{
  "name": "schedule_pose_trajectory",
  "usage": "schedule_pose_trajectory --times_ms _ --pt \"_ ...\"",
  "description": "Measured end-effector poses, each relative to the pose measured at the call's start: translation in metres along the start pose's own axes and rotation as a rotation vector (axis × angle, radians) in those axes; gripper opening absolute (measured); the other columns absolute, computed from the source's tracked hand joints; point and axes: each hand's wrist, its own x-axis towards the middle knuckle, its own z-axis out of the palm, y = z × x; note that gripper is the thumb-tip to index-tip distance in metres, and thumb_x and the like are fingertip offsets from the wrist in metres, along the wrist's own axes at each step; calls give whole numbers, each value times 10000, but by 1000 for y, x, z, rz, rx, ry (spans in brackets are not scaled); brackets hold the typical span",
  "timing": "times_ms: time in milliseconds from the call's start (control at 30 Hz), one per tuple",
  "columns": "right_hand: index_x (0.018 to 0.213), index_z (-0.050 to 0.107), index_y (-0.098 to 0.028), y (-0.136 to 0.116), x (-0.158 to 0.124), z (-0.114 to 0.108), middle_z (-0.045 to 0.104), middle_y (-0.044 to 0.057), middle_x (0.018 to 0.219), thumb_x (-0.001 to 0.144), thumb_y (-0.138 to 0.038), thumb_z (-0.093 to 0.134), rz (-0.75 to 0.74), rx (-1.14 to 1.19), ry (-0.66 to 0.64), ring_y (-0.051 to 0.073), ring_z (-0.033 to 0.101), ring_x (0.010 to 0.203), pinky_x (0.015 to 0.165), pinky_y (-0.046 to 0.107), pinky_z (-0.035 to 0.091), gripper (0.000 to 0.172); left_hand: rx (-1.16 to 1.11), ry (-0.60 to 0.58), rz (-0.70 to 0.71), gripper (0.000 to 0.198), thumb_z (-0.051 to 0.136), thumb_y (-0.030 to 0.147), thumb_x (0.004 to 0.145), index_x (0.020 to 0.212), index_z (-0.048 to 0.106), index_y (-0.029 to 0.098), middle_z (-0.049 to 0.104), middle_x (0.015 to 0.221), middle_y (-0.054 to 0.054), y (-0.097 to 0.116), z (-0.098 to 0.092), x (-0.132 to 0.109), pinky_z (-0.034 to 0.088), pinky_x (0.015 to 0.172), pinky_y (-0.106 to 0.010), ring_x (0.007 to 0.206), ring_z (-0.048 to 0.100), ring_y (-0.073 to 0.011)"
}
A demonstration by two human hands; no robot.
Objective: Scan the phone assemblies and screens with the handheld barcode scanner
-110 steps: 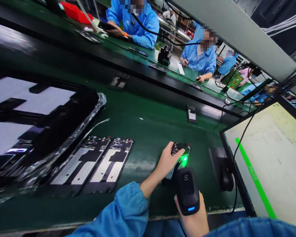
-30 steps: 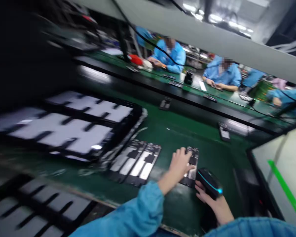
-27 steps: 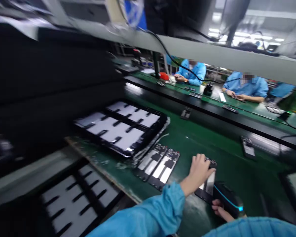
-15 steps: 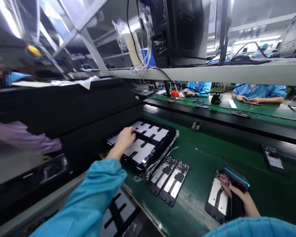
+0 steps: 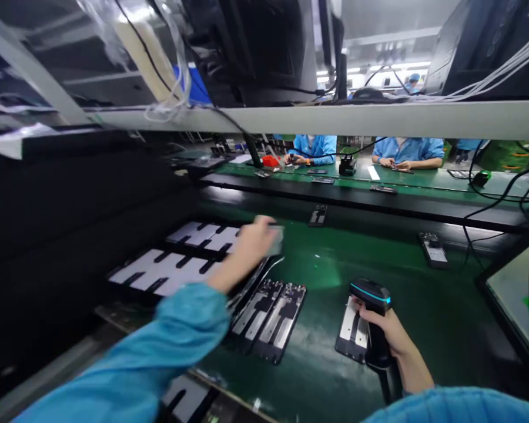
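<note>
Gripping a black handheld scanner upright in the right hand, fingers clenched round its handle, the person has one phone frame lying flat on the green bench just beside it, judged already handled. Two more frames lie side by side to its left, seemingly waiting. Farther out, the blurred left hand grasps a fourth frame above the black tray, which holds several more.
</note>
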Motion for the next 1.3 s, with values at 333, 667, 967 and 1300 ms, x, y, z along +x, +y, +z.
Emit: schedule_pose_trajectory --times_ms 333,667,967,1300 --pt "950 759 -214 8 -4 -3 754 23 894 628 -332 857 -47 -25 -40 284 662 942 899 420 489 357 -472 -280 171 299 589 252 857 1139 631 165 554 605 47 111 128 -38 410 625 -255 584 576 -153" --pt "1002 759 -162 2 21 -25 751 110 1187 688 -355 807 -49 161 0 303 628 1207 1142 448 395 372 -884 -747 50 391 620 279 818 1187 606 151 692 890 -39 102 158 -101 513 659 -274 723 670 -173" --pt "1050 739 -173 -3 18 -32 757 104 1189 637 -356 849 3 173 89 321 614 1239 1159 474 396 465 -580 -615 350 539 664 185 783 1311 566 222 424 1484 -142 102 147 -153 260 1182 -543 1434 320 -336" --pt "1137 706 -358 24 -82 -13 742 -35 1241 637 -404 870 104 144 313 310 515 1349 1208 488 333 528 -971 -556 -316 767 594 296 854 1502 188 241 519 1429 -174 139 168 -220 412 1083 -454 1274 554 -300"
